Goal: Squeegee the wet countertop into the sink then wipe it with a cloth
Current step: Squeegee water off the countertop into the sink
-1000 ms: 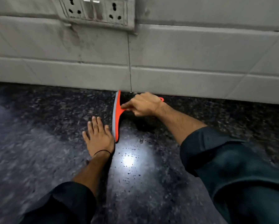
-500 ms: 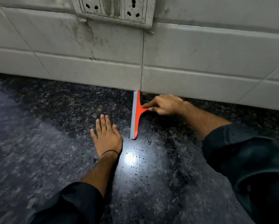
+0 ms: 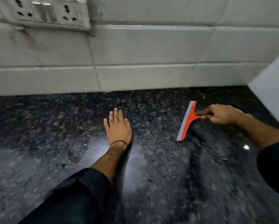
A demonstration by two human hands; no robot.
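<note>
While right hand pinches squeegee | left hand fingers straight, seemingly pressing countertop

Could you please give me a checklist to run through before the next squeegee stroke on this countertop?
1. Right hand grips the squeegee by its handle: ok.
2. Blade fully touching the countertop: cannot tell.
3. Left hand apart from the blade, flat on the countertop: ok.
4. Sink's direction known: cannot tell, no sink in view.
5. Cloth ready for wiping: cannot tell, none in view.
</note>
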